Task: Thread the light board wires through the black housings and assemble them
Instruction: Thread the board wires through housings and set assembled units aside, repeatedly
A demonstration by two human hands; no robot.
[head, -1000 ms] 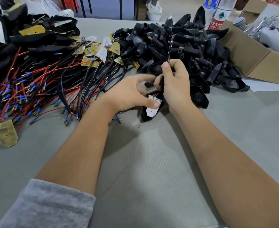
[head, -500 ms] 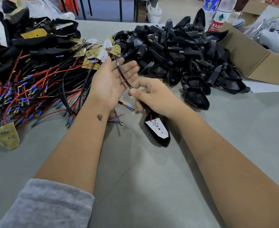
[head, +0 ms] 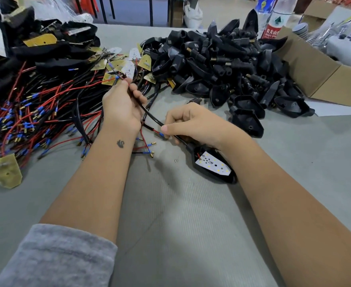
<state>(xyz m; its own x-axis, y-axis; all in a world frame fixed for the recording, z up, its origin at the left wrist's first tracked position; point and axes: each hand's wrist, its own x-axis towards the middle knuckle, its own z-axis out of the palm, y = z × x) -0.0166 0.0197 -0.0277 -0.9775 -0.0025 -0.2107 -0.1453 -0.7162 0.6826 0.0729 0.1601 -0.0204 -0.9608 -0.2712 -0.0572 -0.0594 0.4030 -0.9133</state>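
Note:
A black housing lies on the grey table under my right wrist, with a white light board seated in it. Its black sleeved wire runs up and left from the housing's neck. My right hand pinches that wire close to the housing. My left hand grips the wire's far end, fingers curled round it, beside the wire heap. A pile of empty black housings sits behind my right hand. Light boards with red and black wires are heaped at the left.
An open cardboard box stands at the right, with water bottles behind the housing pile. Finished black assemblies are stacked at the far left. A loose yellow board lies near the left edge. A small screw lies by the housing.
My left hand has moved up toward the wire heap and curled round the wire's end, drawing the wire straight. My right hand and the housing have barely shifted.

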